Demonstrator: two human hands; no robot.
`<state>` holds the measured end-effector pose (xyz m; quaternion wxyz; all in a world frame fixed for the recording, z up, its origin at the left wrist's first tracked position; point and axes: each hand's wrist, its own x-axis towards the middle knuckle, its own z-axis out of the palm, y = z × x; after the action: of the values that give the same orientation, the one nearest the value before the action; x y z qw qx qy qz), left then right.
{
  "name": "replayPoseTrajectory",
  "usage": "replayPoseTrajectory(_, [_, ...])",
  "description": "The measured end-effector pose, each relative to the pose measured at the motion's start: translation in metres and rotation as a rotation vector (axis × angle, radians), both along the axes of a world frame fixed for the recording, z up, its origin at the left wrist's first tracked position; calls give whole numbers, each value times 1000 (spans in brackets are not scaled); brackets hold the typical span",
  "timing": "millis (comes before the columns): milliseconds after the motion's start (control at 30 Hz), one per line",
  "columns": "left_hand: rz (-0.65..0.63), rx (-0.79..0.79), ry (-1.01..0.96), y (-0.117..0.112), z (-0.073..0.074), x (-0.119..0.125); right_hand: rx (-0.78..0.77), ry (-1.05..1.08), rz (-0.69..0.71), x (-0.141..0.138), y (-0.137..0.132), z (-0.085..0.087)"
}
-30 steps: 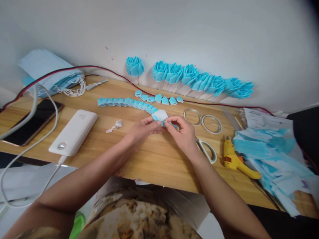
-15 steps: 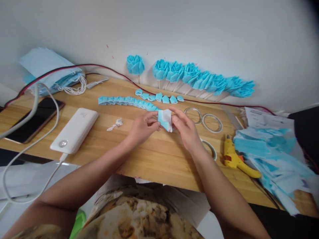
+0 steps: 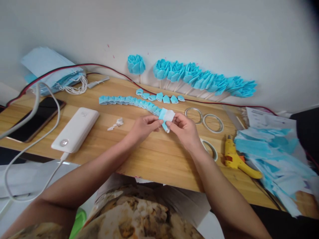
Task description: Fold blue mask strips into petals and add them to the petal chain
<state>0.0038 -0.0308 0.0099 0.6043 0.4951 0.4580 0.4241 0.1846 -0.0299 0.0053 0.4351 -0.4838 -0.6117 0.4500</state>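
Both my hands meet over the middle of the wooden desk (image 3: 149, 159), pinching a small blue-and-white folded piece (image 3: 166, 118). My left hand (image 3: 143, 127) grips its left edge with thumb and fingertips. My right hand (image 3: 184, 131) pinches its right side. Just behind the piece a long row of folded blue petals (image 3: 127, 100) lies on the desk, with a shorter row of loose petals (image 3: 159, 97) beyond it. Blue paper roses on sticks (image 3: 196, 79) lean against the wall.
A white power bank (image 3: 76, 129), a phone (image 3: 35, 119) and cables lie at the left, with a stack of face masks (image 3: 52, 74) behind. Tape rings (image 3: 203, 119), scissors (image 3: 210, 149), a yellow glue gun (image 3: 235, 159) and blue scraps (image 3: 271, 156) lie at the right.
The folded piece was turned in my fingers, from lying flat with white up, to hanging down, to held up between both pinches. The hands stayed in about the same spot.
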Motion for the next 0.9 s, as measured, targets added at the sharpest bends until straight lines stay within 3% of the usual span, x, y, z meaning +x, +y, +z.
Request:
replayPoseTrajectory(100, [21, -18, 45, 0, 0, -2, 31, -48, 22, 3, 1, 0])
replayPoseTrajectory(300, [-116, 102, 230, -5, 6, 0, 69, -11, -8, 7, 0, 7])
replayPoseTrajectory(433, [-146, 98, 278, -6, 12, 2, 101, -24, -37, 7, -1, 8])
replayPoseTrajectory(700, [-46, -21, 180, -3, 14, -2, 359, -143, 119, 12, 1, 7])
replayPoseTrajectory(900, [-58, -64, 10, -2, 9, -4, 404, -214, 133, 11, 1, 8])
